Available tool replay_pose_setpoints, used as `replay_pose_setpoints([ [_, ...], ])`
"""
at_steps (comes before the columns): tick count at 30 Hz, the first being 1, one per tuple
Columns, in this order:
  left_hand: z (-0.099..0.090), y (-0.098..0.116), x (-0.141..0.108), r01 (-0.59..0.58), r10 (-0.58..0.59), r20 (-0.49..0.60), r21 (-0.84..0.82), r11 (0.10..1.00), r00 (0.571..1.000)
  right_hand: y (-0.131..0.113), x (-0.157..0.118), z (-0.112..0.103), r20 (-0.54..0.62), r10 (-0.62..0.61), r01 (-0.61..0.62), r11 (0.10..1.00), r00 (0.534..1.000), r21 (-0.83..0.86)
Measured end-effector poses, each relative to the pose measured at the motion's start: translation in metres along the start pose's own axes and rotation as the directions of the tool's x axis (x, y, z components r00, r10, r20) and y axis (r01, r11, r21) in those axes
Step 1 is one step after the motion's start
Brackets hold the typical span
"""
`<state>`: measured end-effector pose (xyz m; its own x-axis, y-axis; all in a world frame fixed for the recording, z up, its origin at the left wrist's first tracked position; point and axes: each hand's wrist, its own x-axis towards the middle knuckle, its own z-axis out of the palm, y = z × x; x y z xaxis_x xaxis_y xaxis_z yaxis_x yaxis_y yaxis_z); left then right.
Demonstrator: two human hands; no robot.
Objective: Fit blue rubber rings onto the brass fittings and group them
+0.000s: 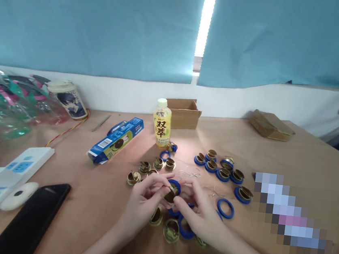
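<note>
Both hands (147,197) (199,206) on a brass-coloured fitting (172,194), blue ring (177,184) apparently against it

Brown table (87,207), brass-coloured fittings (171,234), blue rings (232,210)

Reading big and dark on the yellow bottle (161,129): 双萃, one character stacked above the other! Across to the blue box (115,140): a barcode, plus print too small to read. Over on the cup (70,100): lettering, too blurred to name.
</note>
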<state>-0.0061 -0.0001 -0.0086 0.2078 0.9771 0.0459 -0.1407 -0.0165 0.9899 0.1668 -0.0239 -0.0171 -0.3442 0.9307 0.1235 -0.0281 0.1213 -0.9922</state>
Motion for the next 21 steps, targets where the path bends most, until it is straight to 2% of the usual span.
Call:
replay_pose_setpoints([
  [3, -0.001, -0.001, -0.001, -0.02, 0.02, 0.031, 0.017, 1.0, 0.999, 0.001, 0.001, 0.0, 0.006, -0.027, 0.027, 0.999, 1.0, 0.031],
  [9, -0.004, -0.006, -0.001, -0.072, 0.062, 0.068, 0.143, 0.987, 0.996, 0.002, 0.001, -0.004, -0.066, -0.067, 0.052, 0.978, 0.996, -0.201],
  [14, -0.006, -0.009, 0.002, -0.138, 0.118, 0.091, 0.259, 0.956, 0.989, -0.004, 0.004, -0.01, -0.053, -0.135, 0.116, 0.954, 0.989, -0.278],
  [18, -0.007, -0.007, 0.001, -0.173, 0.135, 0.123, 0.392, 0.904, 0.983, -0.003, 0.004, -0.013, -0.067, -0.163, 0.125, 0.914, 0.984, -0.387],
  [21, -0.007, -0.006, -0.001, -0.238, 0.2, 0.131, 0.458, 0.856, 0.971, -0.001, 0.002, -0.013, -0.083, -0.168, 0.109, 0.872, 0.982, -0.478],
])
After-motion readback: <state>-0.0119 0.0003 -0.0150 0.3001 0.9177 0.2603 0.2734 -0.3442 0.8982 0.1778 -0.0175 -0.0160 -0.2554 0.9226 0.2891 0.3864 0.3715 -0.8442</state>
